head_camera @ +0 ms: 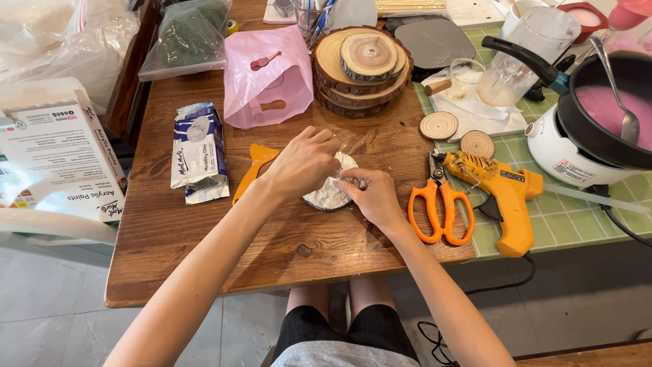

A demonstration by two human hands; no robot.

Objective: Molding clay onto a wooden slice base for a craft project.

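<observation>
At the far left a white cardboard box of paints (58,160) lies flat, hanging off the edge of the brown wooden table (204,245). Next to it on the table lies a blue and white foil packet of modelling clay (198,153), its long axis running away from the person, torn end nearest. Beyond it a pink plastic bag (268,78) lies crumpled. An orange plastic scraper (255,170) lies tilted, partly hidden under the left forearm.

The left hand (302,163) reaches in from the left, fingers curled downward, its tips pressing on the white lump of clay (331,194). The clay sits on a small round wooden slice whose dark rim just shows under it, near the middle of the table in front of the person. The lump is roughly round, so no long axis or pointing direction can be told. The right hand (373,197) comes in from the right, thumb and fingers pinching the clay's right edge; both hands touch the lump.

Behind the hands stands a stack of round bark-edged wooden slices (363,68). To the right lie orange-handled scissors (441,207), blades pointing away from the person, just beside a yellow glue gun (502,194) whose nozzle points left toward the scissors. Two small wooden discs (456,134) lie beyond them. At the far right a white electric pot (598,126) holds pink liquid and a metal spoon.
</observation>
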